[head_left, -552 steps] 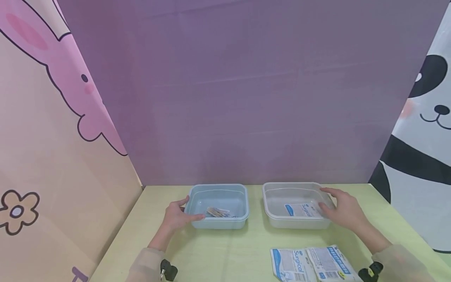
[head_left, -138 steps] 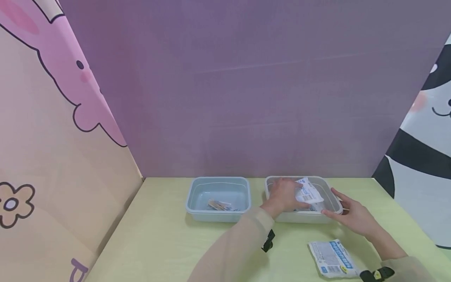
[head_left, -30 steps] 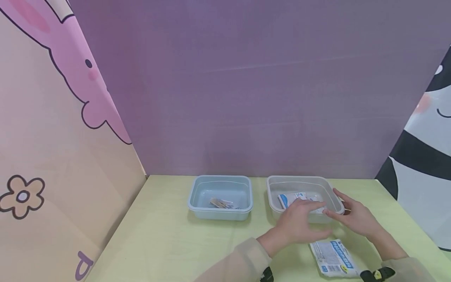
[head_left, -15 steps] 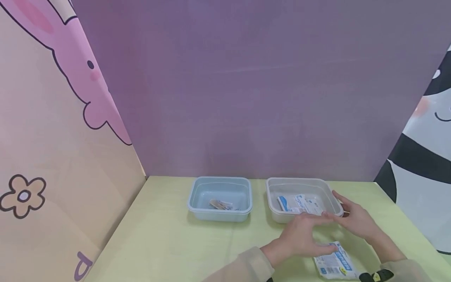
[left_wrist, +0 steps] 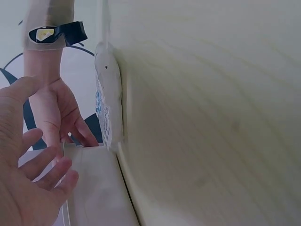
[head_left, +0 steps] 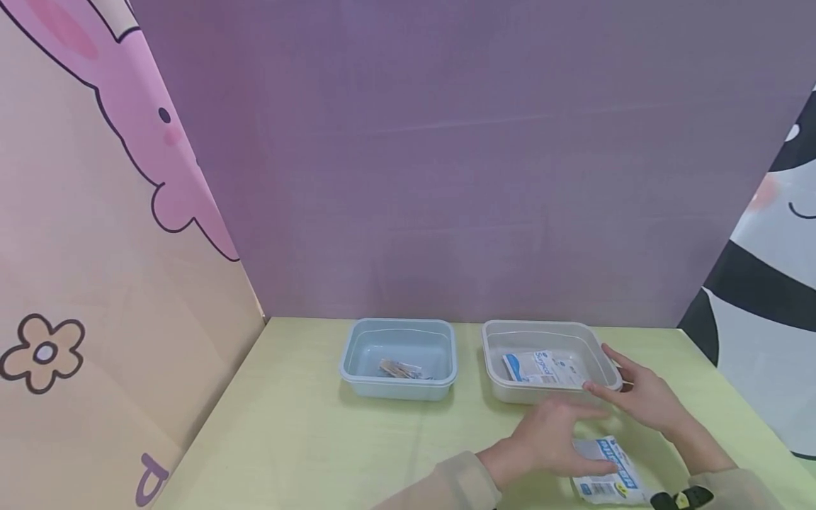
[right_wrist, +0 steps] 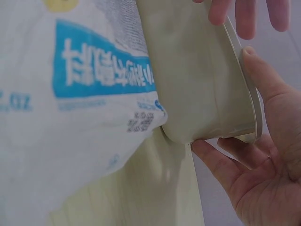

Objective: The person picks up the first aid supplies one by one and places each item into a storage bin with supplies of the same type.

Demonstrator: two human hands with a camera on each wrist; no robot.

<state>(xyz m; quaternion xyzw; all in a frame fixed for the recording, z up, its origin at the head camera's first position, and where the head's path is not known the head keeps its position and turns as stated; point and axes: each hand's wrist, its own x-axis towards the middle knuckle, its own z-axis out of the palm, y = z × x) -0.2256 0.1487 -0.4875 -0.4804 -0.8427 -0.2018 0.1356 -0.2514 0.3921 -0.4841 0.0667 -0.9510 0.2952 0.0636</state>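
My right hand (head_left: pixel 644 393) holds the right end of the light-grey plastic box (head_left: pixel 519 395), thumb on the rim and fingers round the outside, as the right wrist view also shows. Inside lies a white-and-blue packet printed "Surgical" (head_left: pixel 542 368). My left hand (head_left: pixel 551 439) is spread with thumb and fingers apart, in front of the box and by a white-and-blue surgical dressing packet (head_left: pixel 602 489) on the table, partly covering it. In the left wrist view its fingers (left_wrist: pixel 59 183) hold nothing. Whether it touches that packet I cannot tell.
A light-blue plastic box (head_left: pixel 398 390) stands left of the grey one, with small bagged sticks (head_left: pixel 400 369) inside. Behind the yellow-green table (head_left: pixel 306 439) rises a purple wall (head_left: pixel 408 163); printed panels flank both sides.
Over the last second my left hand has drawn back from above the grey box, down towards the packet on the table. Earlier, it put a packet into the box. My right hand stays.
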